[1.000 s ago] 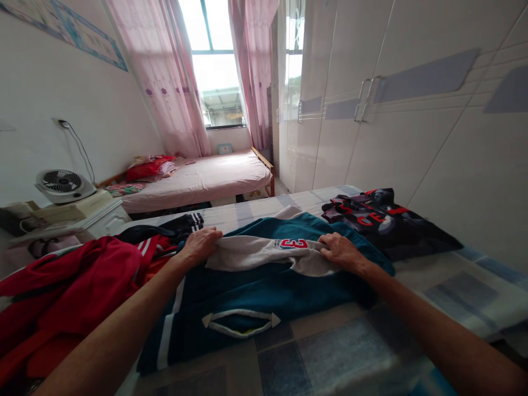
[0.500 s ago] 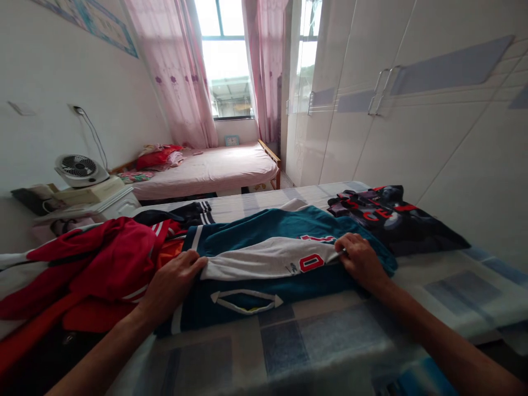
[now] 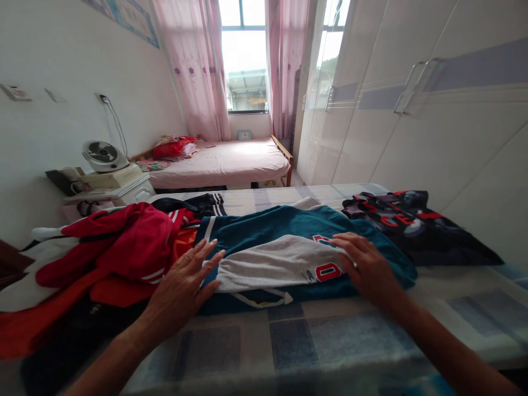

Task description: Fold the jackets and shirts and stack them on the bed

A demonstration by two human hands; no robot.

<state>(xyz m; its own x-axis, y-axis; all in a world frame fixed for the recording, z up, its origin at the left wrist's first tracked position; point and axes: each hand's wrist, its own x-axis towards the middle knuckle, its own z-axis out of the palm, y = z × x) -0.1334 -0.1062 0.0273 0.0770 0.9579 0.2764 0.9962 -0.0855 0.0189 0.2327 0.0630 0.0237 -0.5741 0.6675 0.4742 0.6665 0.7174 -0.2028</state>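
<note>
A teal jacket (image 3: 264,223) lies spread on the bed in front of me. Its light grey sleeve (image 3: 264,264), with red-and-white lettering, is laid across the body. My left hand (image 3: 187,278) is open, fingers spread, over the cuff end of the sleeve and the jacket's hem. Over the lettered upper part of that sleeve is my right hand (image 3: 365,264), its fingers stretched out and a ring on one of them. Whether the fingertips touch the cloth I cannot tell. A white-edged pocket (image 3: 264,300) shows below the sleeve, partly covered.
Red and orange clothes (image 3: 111,242) are heaped on the left. A dark printed garment (image 3: 421,231) lies at the right on the checked bedsheet (image 3: 289,341). Beyond stand a fan (image 3: 105,154), a pink bed (image 3: 223,159) and a white wardrobe (image 3: 379,137).
Both hands have let go of the grey sleeve, and their fingers have opened out. The sleeve and the jacket's near edge lie a little differently. The view has shifted left.
</note>
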